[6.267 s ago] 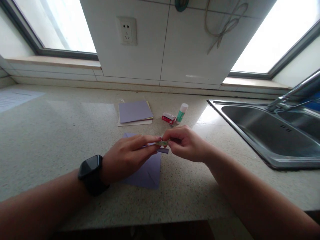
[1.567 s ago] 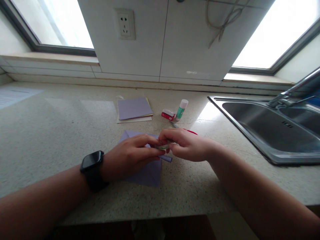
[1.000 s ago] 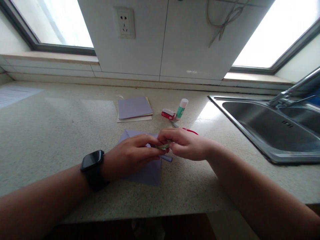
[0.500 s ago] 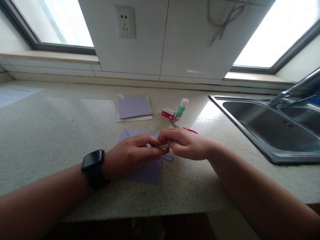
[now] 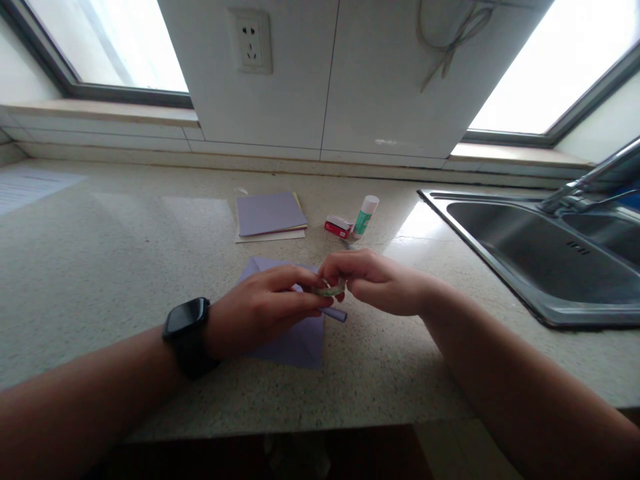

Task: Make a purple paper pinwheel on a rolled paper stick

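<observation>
Between my two hands is a small translucent, yellow-green ring that looks like a roll of clear tape (image 5: 331, 291). My left hand (image 5: 270, 299) is closed, its thumb and fingers pinching the ring's left side. At the ring's right side, the curled fingers of my right hand (image 5: 384, 283) grip the edge. A thin rolled purple paper tube (image 5: 337, 313) sticks out from under my left fingers. Beneath that hand, a folded purple paper (image 5: 306, 343) lies flat on the counter, partly covered. The fingertips hide part of the ring.
Behind my hands lie a stack of purple paper (image 5: 270, 213), a small red-and-white box (image 5: 338, 227) and an upright glue stick (image 5: 366, 217). A metal tip (image 5: 348, 245) shows past my right hand. A steel sink (image 5: 500, 247) is at right, a printed sheet (image 5: 35, 187) at far left.
My right hand has shifted slightly up and right, and more of the ring shows between the fingers. The red handle seen behind my right hand is now covered. My left hand stays nearly still.
</observation>
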`<state>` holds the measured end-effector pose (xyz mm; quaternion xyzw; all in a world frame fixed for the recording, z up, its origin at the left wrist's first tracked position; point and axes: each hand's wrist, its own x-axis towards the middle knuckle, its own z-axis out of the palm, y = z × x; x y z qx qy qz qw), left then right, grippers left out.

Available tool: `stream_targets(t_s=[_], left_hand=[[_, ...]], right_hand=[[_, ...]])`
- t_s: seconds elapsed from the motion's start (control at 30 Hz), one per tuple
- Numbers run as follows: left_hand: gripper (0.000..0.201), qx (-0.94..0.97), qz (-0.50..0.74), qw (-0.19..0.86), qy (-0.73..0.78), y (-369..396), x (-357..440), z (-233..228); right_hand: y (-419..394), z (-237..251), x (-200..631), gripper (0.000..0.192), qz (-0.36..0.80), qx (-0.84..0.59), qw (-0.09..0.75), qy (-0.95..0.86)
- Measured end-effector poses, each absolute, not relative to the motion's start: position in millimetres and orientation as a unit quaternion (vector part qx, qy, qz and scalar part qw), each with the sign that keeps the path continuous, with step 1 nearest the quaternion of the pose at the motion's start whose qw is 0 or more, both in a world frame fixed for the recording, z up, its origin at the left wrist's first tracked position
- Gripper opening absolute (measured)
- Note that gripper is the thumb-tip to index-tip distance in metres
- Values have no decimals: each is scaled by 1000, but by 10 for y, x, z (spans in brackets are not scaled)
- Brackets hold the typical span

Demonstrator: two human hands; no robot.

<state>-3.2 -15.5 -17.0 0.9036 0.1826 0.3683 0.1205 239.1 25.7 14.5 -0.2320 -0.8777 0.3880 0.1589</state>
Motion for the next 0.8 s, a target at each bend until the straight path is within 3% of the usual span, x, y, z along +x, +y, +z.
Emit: stream_targets(t_s=[0.37, 0.8], left_hand=[[20, 905, 350, 144, 195, -169, -39, -155], [21, 901, 370, 143, 178, -177, -21, -139]], right_hand=[[237, 140, 2344, 11, 374, -213, 152, -890], [226, 155, 2356, 19, 415, -205, 151, -873]])
